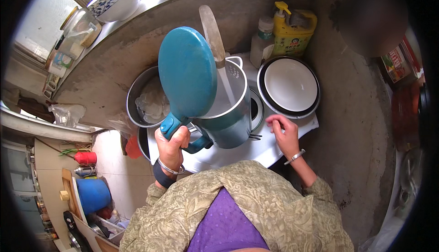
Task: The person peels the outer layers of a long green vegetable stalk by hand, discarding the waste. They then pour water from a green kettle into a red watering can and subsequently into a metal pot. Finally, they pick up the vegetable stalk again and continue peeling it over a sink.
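My left hand [172,145] grips the handle of a teal electric kettle [223,132] over a white sink. The kettle's round lid [187,73] stands raised on its hinge. From a worn faucet [213,34] a stream of water [227,87] runs into the kettle's pale interior. How full it is, I cannot tell. Apart from the kettle, my right hand [284,132] hovers over the right side of the white sink [219,159], fingers loosely curled and holding nothing visible. Just beyond it, a white bowl [291,84] rests in a dark-lined basin [317,96].
Left of the kettle, a metal pot [132,109] holds translucent slices. A yellow pump jug [298,32] and a bottle [262,42] stand behind the bowl. Patterned bowls [116,1] and a glass jar [82,27] line the windowsill. A blue bucket [92,195] sits at lower left.
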`<state>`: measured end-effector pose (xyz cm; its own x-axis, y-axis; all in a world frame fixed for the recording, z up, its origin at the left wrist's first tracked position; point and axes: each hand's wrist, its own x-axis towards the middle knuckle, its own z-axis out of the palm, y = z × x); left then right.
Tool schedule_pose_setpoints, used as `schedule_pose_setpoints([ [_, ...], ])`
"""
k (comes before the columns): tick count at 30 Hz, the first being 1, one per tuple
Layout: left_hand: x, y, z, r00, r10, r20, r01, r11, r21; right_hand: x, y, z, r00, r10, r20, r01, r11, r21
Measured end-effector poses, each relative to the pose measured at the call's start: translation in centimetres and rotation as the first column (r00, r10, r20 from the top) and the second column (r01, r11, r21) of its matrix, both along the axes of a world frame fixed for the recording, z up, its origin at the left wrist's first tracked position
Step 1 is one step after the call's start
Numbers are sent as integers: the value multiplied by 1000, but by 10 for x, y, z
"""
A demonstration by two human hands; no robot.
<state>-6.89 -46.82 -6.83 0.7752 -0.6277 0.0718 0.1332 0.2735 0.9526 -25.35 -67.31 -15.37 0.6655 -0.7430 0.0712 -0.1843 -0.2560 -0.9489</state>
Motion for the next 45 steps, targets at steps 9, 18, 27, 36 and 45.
schedule_pose_setpoints([
  [9, 0, -5, 8, 1000, -5, 1, 5, 1000, 1, -27, -8, -42, 973, -200, -116, 139, 907, -397],
  [18, 8, -9, 8, 993, -63, 103, 56, 996, 71, -16, -25, -52, 944, 42, -327, -219, 822, -526],
  [27, 17, -6, 7, 992, -124, 21, 124, 992, -12, -5, -21, -55, 884, -73, -462, -192, 844, -501],
  [36, 24, 1, 8, 989, -145, 8, 145, 989, -1, 5, -20, -58, 855, -92, -510, -197, 852, -485],
  [45, 30, -3, 5, 989, -151, -7, 151, 989, 3, 7, -20, -60, 876, -137, -463, -151, 833, -532],
])
